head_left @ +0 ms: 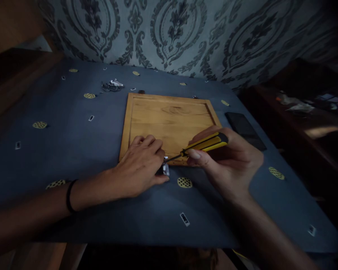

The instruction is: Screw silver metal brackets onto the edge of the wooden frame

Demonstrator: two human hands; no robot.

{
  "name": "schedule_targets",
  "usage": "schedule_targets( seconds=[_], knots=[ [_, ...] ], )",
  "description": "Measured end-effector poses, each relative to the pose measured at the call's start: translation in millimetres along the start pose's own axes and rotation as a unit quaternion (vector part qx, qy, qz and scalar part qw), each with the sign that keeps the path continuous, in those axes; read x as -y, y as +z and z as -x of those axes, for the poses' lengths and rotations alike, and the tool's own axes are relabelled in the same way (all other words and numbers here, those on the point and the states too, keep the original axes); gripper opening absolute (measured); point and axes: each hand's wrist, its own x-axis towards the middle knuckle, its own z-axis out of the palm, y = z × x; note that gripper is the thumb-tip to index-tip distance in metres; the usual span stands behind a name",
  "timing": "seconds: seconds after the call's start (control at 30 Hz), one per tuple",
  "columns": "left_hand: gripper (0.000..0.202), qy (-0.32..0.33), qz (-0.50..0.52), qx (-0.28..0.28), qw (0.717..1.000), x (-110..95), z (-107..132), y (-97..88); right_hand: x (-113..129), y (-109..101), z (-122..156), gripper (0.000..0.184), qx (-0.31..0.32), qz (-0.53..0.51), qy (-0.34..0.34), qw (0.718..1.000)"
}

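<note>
A light wooden panel with a raised frame lies flat on the dark blue patterned cloth. My left hand rests over its near left edge, thumb and fingers closed around a small shiny metal fitting at that edge; its exact kind is partly hidden by the fingers. In my right hand is a screwdriver with a yellow and black handle, pinched between thumb and fingers. Its shaft slants down to the left, and the tip meets the metal fitting.
Several small metal pieces lie in a pile on the cloth behind the panel's left side. A black phone sits to the right of the panel. Patterned wallpaper rises at the back, and a dark shelf holding clutter stands at the right.
</note>
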Motion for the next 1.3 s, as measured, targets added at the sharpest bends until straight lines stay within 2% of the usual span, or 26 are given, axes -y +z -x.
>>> schedule_targets(
  seconds=[0.13,0.2,0.57,0.83,1.3],
  knots=[
    [0.043,0.001,-0.001,0.0,1.0,0.5,-0.3,-0.3,0.1,-1.6,2.0,0.021,-0.067,-0.009,-0.003,0.998],
    [0.044,-0.001,0.0,0.004,1.0,0.5,-0.7,-0.9,-1.6,-2.8,1.2,0.021,-0.078,-0.01,-0.015,0.997],
    [0.043,0.002,-0.014,-0.001,1.0,0.1,-1.0,-0.8,-5.2,-2.6,0.2,0.023,-0.01,0.001,-0.012,1.0],
    [0.046,-0.004,0.003,0.016,1.0,-0.4,-0.3,-2.9,-6.5,-1.1,2.3,0.021,-0.041,-0.008,-0.013,0.999],
    [0.046,0.001,0.004,-0.005,1.0,1.2,0.1,2.5,-7.0,-1.5,2.5,0.02,-0.011,-0.006,-0.013,1.0]
  ],
)
